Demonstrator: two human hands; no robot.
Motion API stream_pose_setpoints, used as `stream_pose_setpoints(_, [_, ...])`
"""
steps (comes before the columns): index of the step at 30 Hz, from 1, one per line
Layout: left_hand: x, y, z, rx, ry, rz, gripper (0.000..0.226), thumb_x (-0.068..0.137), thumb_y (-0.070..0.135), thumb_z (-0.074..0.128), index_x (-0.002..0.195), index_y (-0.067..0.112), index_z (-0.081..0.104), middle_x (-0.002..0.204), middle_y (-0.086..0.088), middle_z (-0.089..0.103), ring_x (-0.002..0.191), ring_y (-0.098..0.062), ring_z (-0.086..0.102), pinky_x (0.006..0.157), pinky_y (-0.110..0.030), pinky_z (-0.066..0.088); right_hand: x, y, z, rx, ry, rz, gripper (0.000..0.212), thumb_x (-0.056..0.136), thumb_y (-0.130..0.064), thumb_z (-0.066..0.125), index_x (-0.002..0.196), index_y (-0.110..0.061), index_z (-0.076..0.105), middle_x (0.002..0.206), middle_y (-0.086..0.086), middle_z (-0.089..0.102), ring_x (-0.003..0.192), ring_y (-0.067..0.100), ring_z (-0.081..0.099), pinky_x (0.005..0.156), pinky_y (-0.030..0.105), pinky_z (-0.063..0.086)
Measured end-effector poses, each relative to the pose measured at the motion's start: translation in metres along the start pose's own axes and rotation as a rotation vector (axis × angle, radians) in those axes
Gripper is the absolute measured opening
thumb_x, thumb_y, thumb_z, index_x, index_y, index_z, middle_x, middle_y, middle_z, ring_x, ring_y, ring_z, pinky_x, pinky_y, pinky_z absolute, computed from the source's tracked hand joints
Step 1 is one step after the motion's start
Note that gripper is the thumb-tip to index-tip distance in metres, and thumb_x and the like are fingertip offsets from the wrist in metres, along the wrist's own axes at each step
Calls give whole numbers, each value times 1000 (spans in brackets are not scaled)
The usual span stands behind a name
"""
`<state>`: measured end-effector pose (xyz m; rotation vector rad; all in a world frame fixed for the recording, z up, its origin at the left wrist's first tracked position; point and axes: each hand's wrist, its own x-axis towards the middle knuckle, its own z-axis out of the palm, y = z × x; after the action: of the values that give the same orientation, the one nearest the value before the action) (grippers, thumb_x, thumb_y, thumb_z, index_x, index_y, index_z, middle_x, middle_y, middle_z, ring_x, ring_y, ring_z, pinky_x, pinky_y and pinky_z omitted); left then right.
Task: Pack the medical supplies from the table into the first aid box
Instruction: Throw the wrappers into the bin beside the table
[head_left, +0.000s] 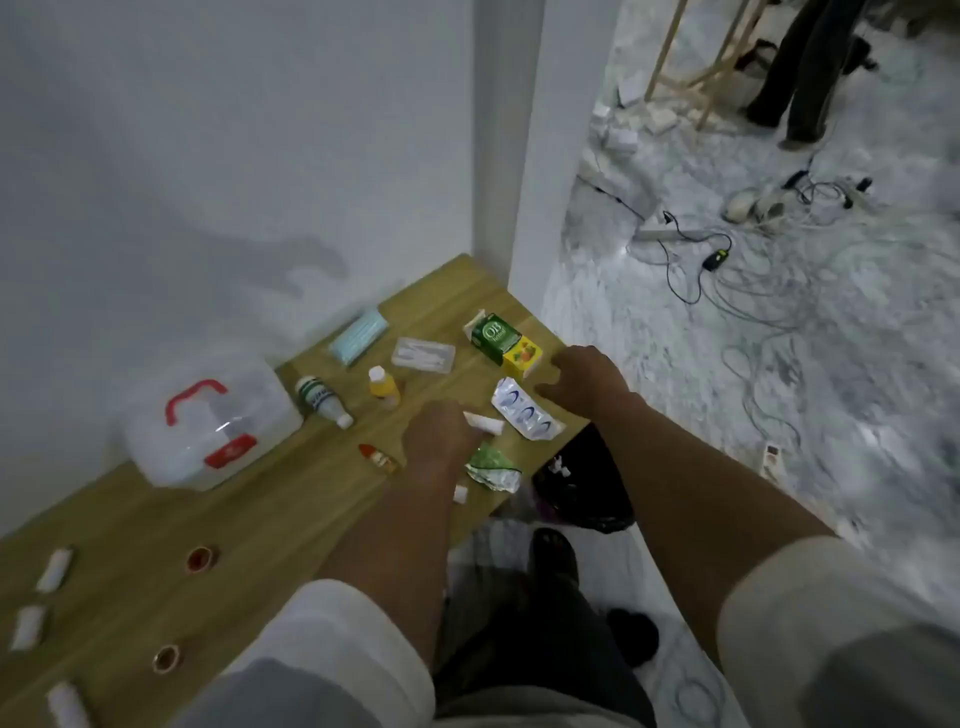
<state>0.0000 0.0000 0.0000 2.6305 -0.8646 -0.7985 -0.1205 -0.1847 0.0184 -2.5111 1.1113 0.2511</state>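
Observation:
The clear first aid box (208, 431) with a red handle and red latch stands closed against the wall on the wooden table (260, 519). My left hand (441, 441) is curled over a small white tube (485, 423). My right hand (587, 384) hovers with fingers apart between the green and yellow carton (501, 340) and a silver blister pack (524, 413). Nearby lie a blue mask pack (358, 335), a clear plastic case (423, 354), an orange bottle (384, 387), a green-labelled bottle (322, 400), a small red-capped vial (378, 458) and a crumpled green foil (491, 467).
Gauze rolls (54, 569) and tape rolls (201, 558) lie at the table's left end. A white wall corner (524, 208) borders the table's far end. Tangled cables (727, 260) cover the marble floor on the right. A person's legs (800, 78) stand at the far right.

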Motion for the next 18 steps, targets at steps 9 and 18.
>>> stream_pose_setpoints(9, [39,-22,63,209,-31,-82,65,82,48,81,130,12,56,124,-13,56,113,-35,63,88,-42,51,17,28,104,72,-173,214,80,78,-56,79,134,-12,44,130,16,50,118,40,56,83,43,48])
stream_pose_setpoints(18, [41,-23,62,73,-8,-75,28,97,18,57,123,15,64,121,-12,68,114,-35,65,87,-41,49,10,35,119,456,-120,359,37,78,-25,81,105,-5,66,103,15,71,97,34,68,76,36,49])
